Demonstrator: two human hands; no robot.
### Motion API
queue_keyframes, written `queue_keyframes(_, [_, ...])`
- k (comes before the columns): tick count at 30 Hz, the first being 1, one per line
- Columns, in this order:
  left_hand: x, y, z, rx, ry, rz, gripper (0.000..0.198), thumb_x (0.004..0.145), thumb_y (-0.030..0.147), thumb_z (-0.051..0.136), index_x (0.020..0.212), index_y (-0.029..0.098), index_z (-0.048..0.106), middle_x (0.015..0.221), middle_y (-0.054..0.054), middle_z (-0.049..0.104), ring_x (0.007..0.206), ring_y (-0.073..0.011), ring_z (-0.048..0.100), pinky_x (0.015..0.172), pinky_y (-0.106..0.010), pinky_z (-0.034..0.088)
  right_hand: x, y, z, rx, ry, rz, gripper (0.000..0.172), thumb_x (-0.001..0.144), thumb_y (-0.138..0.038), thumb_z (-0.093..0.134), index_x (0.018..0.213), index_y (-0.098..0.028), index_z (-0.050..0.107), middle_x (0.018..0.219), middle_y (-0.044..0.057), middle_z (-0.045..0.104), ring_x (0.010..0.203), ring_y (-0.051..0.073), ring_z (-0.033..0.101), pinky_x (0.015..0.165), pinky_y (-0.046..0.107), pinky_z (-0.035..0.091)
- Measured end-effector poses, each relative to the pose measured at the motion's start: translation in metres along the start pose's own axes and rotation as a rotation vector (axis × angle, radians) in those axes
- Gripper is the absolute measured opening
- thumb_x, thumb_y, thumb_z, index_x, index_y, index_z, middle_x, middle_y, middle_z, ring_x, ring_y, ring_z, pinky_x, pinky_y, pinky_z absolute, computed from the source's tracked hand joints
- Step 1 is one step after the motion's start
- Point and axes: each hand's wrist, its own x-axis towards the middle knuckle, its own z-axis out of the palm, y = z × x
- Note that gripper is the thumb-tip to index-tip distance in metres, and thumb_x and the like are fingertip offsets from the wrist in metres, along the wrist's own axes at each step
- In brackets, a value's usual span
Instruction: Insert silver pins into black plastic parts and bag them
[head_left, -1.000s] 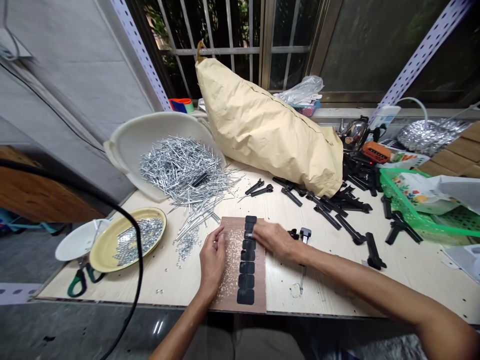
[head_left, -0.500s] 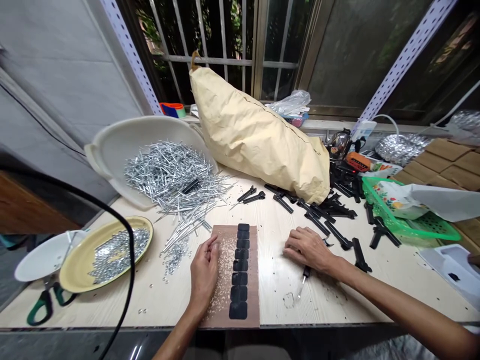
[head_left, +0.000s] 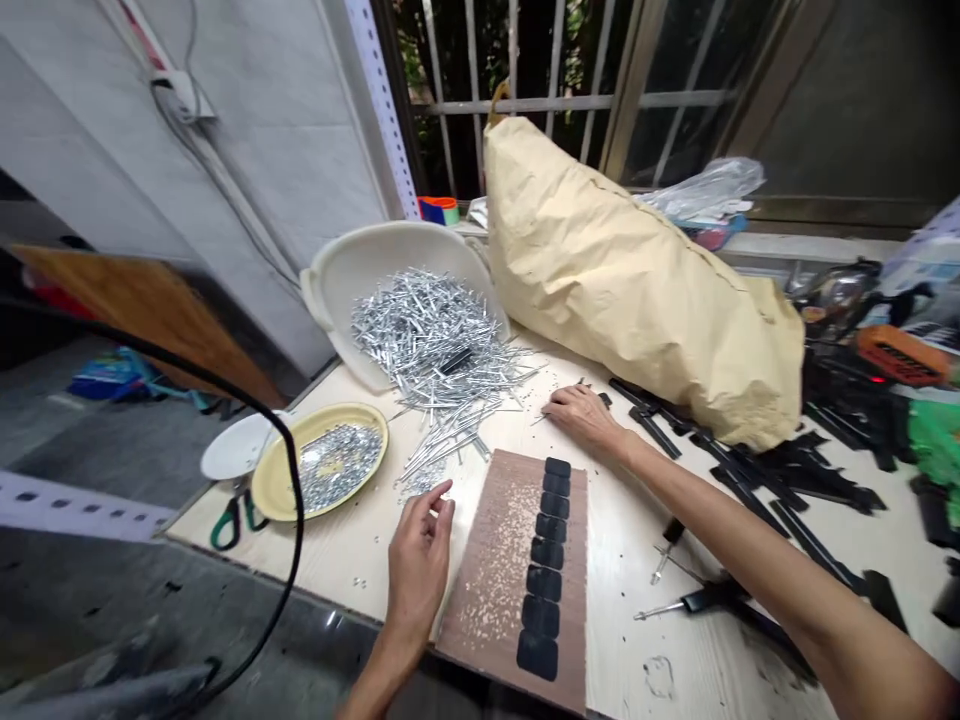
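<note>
My left hand (head_left: 420, 548) is held just left of a brown board (head_left: 480, 580), with its fingers loosely curled and the thumb apart; nothing shows in it. On the board lie a row of black rounded pads (head_left: 547, 553) and many pale crumbs. My right hand (head_left: 583, 415) reaches past the board's far edge, fingers bent down over small black plastic parts (head_left: 604, 399) that it mostly covers. A thin metal rod (head_left: 541, 417) pokes out by its fingertips. Beneath the right forearm lie a screwdriver (head_left: 664, 606) and another small dark-handled tool (head_left: 673, 533).
A white tub (head_left: 330, 280) spills metal rods (head_left: 427, 330) onto the table. A yellow dish (head_left: 274, 490) of small shiny pieces, a white plate (head_left: 225, 455) and scissors (head_left: 229, 522) stand left. A large beige sack (head_left: 630, 280) lies behind; black parts (head_left: 750, 480) crowd the right.
The view has turned left. My right hand has moved from beside the tools to the black parts at the back. My left hand has come off the board to its left.
</note>
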Motion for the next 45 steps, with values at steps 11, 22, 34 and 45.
queue_keyframes(11, [0.023,-0.029,-0.017,0.424,-0.071,0.207,0.025,0.091,0.028,0.041,0.103,0.021,0.062,0.096,-0.004,0.06,0.086,-0.0171,0.06,0.073,-0.027,0.044,-0.02,0.02,-0.001,0.126,0.049,0.11,0.029,0.096,-0.028,0.035,0.101,-0.018,0.061,0.094,0.008,0.06,0.083,0.018,0.051,0.071,0.028,0.031])
queue_keyframes(22, [0.063,0.0,-0.005,0.644,-0.021,0.193,0.024,0.091,0.028,0.042,0.098,0.02,0.063,0.095,-0.005,0.06,0.076,-0.0166,0.06,0.058,-0.026,0.038,-0.039,-0.004,-0.032,0.056,0.205,0.305,0.024,0.094,-0.026,0.04,0.099,-0.017,0.062,0.097,0.007,0.061,0.084,0.016,0.056,0.063,0.023,0.038])
queue_keyframes(34, [0.027,-0.032,-0.02,0.77,-0.347,0.445,0.026,0.093,0.028,0.037,0.095,0.024,0.062,0.089,-0.001,0.056,0.074,-0.0139,0.056,0.057,-0.024,0.034,-0.077,-0.086,-0.085,0.345,0.242,0.222,0.029,0.092,-0.021,0.044,0.118,-0.019,0.058,0.1,0.005,0.064,0.089,0.015,0.06,0.075,0.026,0.048])
queue_keyframes(45, [0.038,-0.034,-0.012,0.459,-0.219,0.217,0.018,0.091,0.026,0.038,0.09,0.019,0.055,0.091,-0.005,0.058,0.078,-0.0166,0.055,0.06,-0.026,0.038,-0.058,-0.133,-0.107,0.56,0.273,0.259,0.027,0.093,-0.022,0.041,0.111,-0.021,0.06,0.096,0.005,0.062,0.083,0.014,0.06,0.07,0.025,0.05])
